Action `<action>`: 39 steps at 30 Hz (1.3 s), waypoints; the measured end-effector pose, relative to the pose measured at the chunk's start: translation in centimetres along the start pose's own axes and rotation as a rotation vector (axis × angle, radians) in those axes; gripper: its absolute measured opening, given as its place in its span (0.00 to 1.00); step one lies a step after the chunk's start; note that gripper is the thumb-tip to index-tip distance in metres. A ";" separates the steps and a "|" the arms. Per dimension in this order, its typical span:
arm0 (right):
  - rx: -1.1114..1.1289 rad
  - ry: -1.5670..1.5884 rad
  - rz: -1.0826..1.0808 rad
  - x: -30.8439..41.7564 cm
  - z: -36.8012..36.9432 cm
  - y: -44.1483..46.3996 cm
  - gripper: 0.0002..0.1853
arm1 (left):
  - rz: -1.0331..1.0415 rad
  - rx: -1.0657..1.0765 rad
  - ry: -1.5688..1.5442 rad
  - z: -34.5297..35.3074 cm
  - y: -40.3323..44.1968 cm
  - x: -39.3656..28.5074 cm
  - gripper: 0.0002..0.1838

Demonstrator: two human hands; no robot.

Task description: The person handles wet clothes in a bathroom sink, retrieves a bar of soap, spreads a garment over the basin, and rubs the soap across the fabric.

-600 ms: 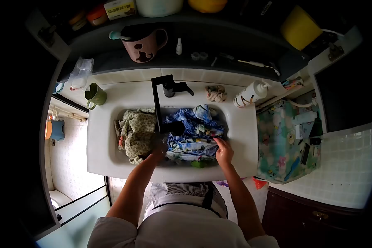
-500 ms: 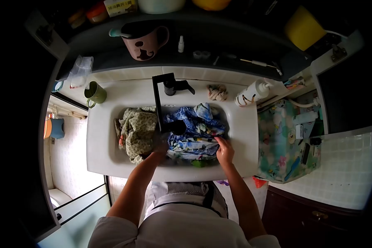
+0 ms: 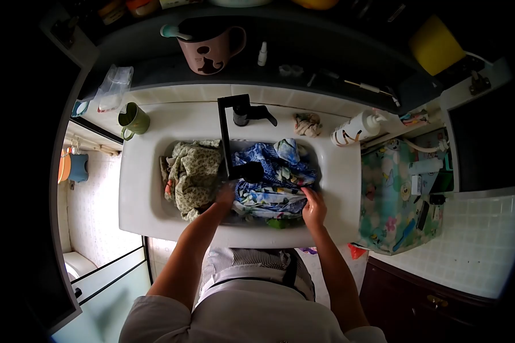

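A blue floral garment (image 3: 269, 197) lies bunched and wet in the right part of the sink basin (image 3: 154, 211). My right hand (image 3: 315, 208) grips its right edge, fingers bent onto the fabric. At the garment's left edge, beneath the black faucet (image 3: 226, 137), is my left hand (image 3: 225, 195); its fingers are blurred and partly lost against the cloth. To the left of that hand, an olive patterned garment (image 3: 193, 177) is heaped in the basin. A small green piece (image 3: 277, 223) shows at the basin's front.
On the sink's rim stand a green mug (image 3: 134, 121), a crumpled beige cloth (image 3: 308, 124) and a white pump bottle (image 3: 355, 128). Above is a dark shelf with a pink mug (image 3: 207, 54) and a small white bottle (image 3: 262, 54). A patterned covered surface (image 3: 392, 228) holds small items at right.
The whole view has shifted slightly. My left hand has moved a little up toward the faucet spout. My right hand stays at the blue garment's right edge.
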State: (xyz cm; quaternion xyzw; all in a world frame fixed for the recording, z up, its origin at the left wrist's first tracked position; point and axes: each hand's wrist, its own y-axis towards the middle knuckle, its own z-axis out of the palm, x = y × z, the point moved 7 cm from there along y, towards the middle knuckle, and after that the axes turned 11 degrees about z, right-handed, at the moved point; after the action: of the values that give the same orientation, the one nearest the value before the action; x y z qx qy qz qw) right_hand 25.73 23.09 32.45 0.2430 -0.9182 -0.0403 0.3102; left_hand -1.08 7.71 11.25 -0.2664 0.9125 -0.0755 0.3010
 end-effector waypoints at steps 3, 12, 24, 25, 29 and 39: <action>0.007 -0.007 -0.004 -0.3 0.1 -0.1 0.24 | -0.001 0.126 0.102 1.9 1.1 1.3 0.18; 0.010 -0.005 -0.011 -0.1 0.0 0.0 0.25 | -0.111 0.128 0.108 3.0 1.9 2.5 0.17; -0.002 0.021 -0.014 0.1 0.0 0.0 0.23 | -0.085 0.193 0.114 -0.6 1.1 0.1 0.25; -0.004 0.029 -0.015 0.1 0.0 0.0 0.23 | -0.091 0.128 0.033 -0.5 1.0 0.6 0.20; -0.005 0.047 -0.017 0.3 0.0 0.0 0.23 | -0.051 0.046 0.076 -1.4 0.6 -0.1 0.17; 0.009 0.054 -0.005 -0.1 0.2 -0.4 0.25 | -0.131 0.270 0.028 -3.3 0.4 -2.1 0.23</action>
State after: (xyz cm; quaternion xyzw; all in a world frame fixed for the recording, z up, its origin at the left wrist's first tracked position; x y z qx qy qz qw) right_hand 25.89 22.77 32.17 0.2476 -0.9090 -0.0305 0.3338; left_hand -1.80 9.11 14.79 -0.2814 0.8789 -0.2208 0.3157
